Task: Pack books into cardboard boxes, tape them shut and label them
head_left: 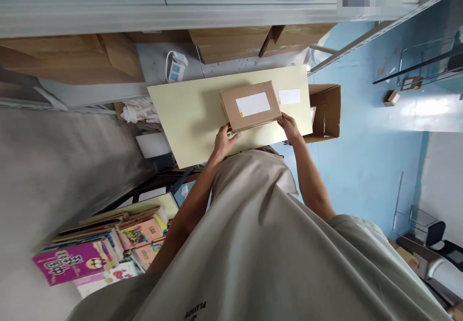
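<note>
A closed brown cardboard box (235,94) with a white label (253,104) on its top is over the pale yellow board (181,113). My left hand (224,142) grips the box's near left corner, the fingers partly hidden beneath its edge and the thumb held out to the side. At the near right corner, my right hand (289,126) has its fingers pressed to the box. A loose white label (289,96) lies flat on the board, just right of the box. Whether the box rests fully on the board, I cannot tell.
An open cardboard carton (327,113) stands right of the board. Behind the board are a white power strip (176,67) and larger cartons (231,44) under a grey shelf (108,17). Stacked books (75,261) sit at lower left. Chairs (430,229) are at right.
</note>
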The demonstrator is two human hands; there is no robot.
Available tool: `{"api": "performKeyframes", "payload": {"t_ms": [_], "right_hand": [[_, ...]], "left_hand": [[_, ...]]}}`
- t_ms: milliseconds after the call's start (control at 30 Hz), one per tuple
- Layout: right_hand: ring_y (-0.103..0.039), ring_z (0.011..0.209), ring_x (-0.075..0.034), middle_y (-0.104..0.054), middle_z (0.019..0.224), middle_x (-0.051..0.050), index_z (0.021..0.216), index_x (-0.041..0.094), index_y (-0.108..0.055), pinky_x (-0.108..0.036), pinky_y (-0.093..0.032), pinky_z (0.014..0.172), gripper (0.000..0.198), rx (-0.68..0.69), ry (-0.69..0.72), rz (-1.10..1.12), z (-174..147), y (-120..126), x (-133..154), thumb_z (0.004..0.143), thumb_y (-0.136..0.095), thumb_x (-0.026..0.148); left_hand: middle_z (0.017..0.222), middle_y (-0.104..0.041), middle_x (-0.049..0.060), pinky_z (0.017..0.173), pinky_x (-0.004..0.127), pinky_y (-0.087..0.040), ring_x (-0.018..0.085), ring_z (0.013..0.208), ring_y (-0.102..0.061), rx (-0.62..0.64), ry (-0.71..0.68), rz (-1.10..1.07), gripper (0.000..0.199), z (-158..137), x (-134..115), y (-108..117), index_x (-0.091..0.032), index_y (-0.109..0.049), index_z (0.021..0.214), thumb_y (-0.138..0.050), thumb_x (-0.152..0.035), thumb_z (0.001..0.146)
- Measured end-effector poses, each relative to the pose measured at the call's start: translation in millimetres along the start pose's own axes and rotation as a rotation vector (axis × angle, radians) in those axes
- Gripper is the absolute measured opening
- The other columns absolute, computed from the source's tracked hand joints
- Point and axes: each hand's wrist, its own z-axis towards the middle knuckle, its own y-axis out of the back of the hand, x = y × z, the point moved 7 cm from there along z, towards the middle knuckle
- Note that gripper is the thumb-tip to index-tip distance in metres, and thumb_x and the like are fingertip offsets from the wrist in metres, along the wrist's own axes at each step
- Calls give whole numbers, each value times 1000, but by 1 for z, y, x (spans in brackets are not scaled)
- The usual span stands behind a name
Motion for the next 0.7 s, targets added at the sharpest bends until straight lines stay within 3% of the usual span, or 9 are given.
{"api": "performKeyframes", "payload": {"t_ms": [133,200,367,433,600,700], "right_hand": [[-81,131,-25,-88,131,-14,137,24,-85,-45,-66,115,51,-97,-27,-77,-19,29,11,117,-48,53],[-82,129,-27,-88,128,-14,131,23,-87,-46,-67,114,53,-153,-1,-99,-32,42,14,117,-52,61],[-86,120,-31,-91,125,-16,121,22,-88,-48,-70,109,49,-241,-29,-51,-53,57,-5,106,-72,65],[-86,116,-30,-91,126,-15,117,21,-87,-46,-70,105,51,-224,-69,-36,-55,55,-19,105,-73,68],[-81,108,-25,-90,113,-9,111,20,-83,-35,-64,102,46,-178,-103,-34,-53,45,-34,114,-63,61],[-77,107,-23,-90,112,-6,112,23,-81,-32,-58,103,31,-102,-86,-58,-44,43,-32,118,-60,46]], "left_hand": [[135,-88,16,108,41,-68,28,112,-87,-107,-40,90,44,-21,-28,20,-23,-84,142,-82,-47,105],[121,-92,14,103,42,-67,29,103,-88,-149,-30,153,39,-26,-39,24,-25,-89,131,-78,-55,109],[100,-92,12,95,44,-64,33,95,-89,-97,16,256,42,-14,-46,4,-27,-91,104,-75,-65,109],[104,-92,14,96,43,-65,34,101,-89,-80,33,266,40,-6,-45,-9,-26,-88,102,-76,-63,108],[135,-89,19,108,41,-67,29,120,-86,-115,60,212,34,5,-50,-23,-21,-82,125,-68,-49,112],[128,-89,17,112,40,-68,29,126,-85,-101,66,284,30,5,-53,-22,-23,-76,114,-60,-48,111]]}}
